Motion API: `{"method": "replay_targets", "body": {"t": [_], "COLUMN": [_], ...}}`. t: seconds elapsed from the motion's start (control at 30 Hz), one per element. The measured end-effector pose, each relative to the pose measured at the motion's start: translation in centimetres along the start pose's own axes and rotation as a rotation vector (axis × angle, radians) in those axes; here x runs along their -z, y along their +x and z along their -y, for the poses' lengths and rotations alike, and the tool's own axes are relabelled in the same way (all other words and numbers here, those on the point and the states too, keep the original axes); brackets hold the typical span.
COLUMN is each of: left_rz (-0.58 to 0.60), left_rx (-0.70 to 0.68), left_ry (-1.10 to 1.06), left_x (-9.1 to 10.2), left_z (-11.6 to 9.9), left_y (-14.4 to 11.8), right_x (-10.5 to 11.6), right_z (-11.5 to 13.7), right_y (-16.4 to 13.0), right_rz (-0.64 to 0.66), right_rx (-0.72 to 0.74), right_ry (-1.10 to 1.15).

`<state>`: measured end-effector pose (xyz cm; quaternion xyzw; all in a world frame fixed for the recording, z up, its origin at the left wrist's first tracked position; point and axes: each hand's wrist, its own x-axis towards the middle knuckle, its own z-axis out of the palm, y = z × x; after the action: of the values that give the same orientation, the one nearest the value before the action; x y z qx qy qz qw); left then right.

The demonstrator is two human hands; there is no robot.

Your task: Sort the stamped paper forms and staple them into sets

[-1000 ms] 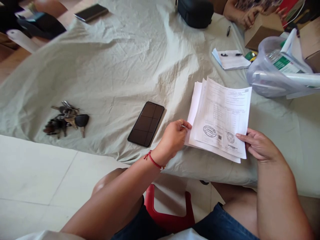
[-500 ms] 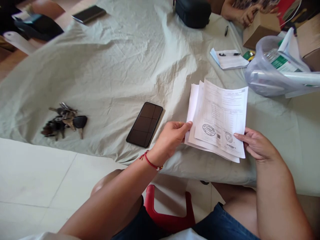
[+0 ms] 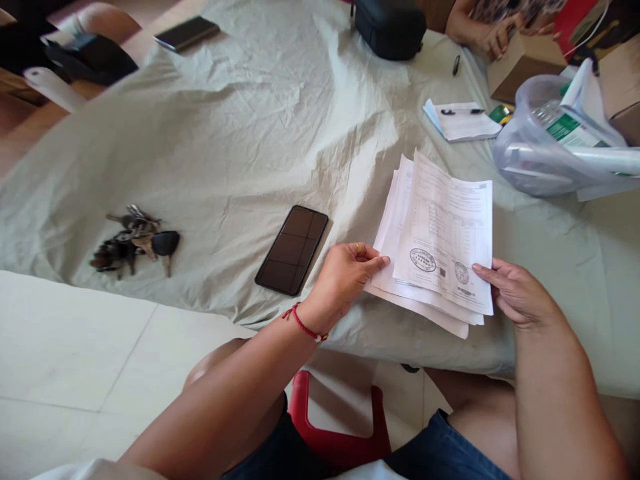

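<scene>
Several printed paper sheets (image 3: 445, 227), loosely stacked and fanned out, are held over the table near its front edge. The top sheet bears two round stamps and a small square code. My left hand (image 3: 347, 277), with a red bracelet at its wrist, pinches the stack's left edge between thumb and fingers. At the right edge my right hand (image 3: 523, 293) grips the sheets, thumb on top; its other fingers are partly hidden. A dark smartphone (image 3: 293, 250) lies flat just left of my left hand.
A key bunch (image 3: 137, 240) lies at left on the cloth-covered table (image 3: 240, 147). Farther back are a black case (image 3: 390, 27), a notepad (image 3: 463, 123) with a pen, a clear plastic tub (image 3: 530, 160) and a cardboard box (image 3: 525, 63) under another person's hands.
The sheets have fanned farther apart, with the lower ones showing more at the left and bottom. My left thumb has shifted slightly down along the stack. My right hand keeps its grip.
</scene>
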<state>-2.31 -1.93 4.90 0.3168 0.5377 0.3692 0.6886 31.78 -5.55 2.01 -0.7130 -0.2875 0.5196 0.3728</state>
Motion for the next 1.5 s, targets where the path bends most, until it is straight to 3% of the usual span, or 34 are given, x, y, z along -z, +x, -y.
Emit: {"method": "replay_targets", "body": {"t": [0.37, 0.6, 1.03, 1.33, 1.5], "left_rz": [0.046, -0.017, -0.040, -0.020, 0.011], "left_rx": [-0.045, -0.072, 0.008, -0.136, -0.122], "left_ry": [0.043, 0.120, 0.040, 0.123, 0.201], "left_x": [-0.3, -0.6, -1.1, -1.0, -1.4], "left_z": [-0.1, 0.6, -0.1, 0.5, 0.5], "left_y": [-0.4, -0.3, -0.6, -0.6, -0.4], "right_x": [0.4, 0.0, 0.6, -0.5, -0.1], "right_z": [0.2, 0.6, 0.1, 1.1, 0.7], "right_y": [-0.3, -0.9, -0.7, -1.6, -1.3], "right_rz": [0.044, 0.091, 0.008, -0.004, 0.015], "right_rx": [-0.013, -0.037, 0.027, 0.057, 0.032], "right_ry": [-0.045, -0.078, -0.055, -0.076, -0.116]}}
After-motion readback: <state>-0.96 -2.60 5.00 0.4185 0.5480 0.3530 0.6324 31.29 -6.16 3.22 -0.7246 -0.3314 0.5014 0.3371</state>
